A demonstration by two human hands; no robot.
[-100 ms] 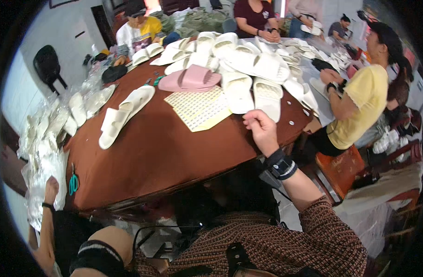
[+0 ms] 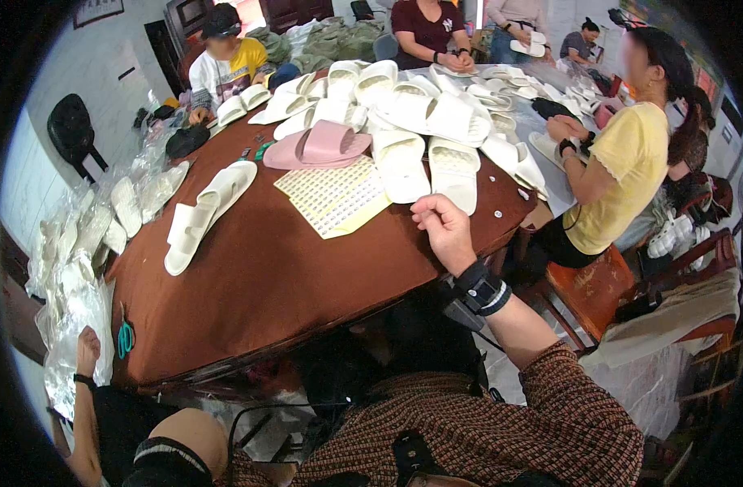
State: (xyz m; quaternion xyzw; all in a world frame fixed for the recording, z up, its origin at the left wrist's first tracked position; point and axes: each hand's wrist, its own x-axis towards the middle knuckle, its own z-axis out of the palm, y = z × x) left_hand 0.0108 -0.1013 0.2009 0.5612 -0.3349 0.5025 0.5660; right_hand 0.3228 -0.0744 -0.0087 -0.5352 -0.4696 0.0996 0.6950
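Reaching over the near edge of the brown table (image 2: 258, 284), the right hand (image 2: 444, 231) hangs with fingers loosely curled and nothing in its grasp, its fingertips just short of a white slipper (image 2: 455, 170) and close beside the yellow sticker sheets (image 2: 335, 197) that lie to its left. Past the fingers, a pink slipper pair (image 2: 319, 144) rests at the front of a heap of white slippers (image 2: 404, 101) filling the far half of the top. Between the two hands the tabletop is bare brown surface, broken only by a white slipper pair (image 2: 201, 213) lying lengthwise well left of the right hand. The table's rounded rim curves just under the right wrist, which wears a black band.

Down at the rim's far-left corner, the left hand (image 2: 88, 351) is pressed into crinkled clear plastic bags (image 2: 71, 308); whether it is gripping them cannot be told. Green-handled scissors (image 2: 126, 337) lie just beside it on the table's edge.

Against the earlier frame, both hands sit in nearly the same places, and the slippers and sheets have not shifted.
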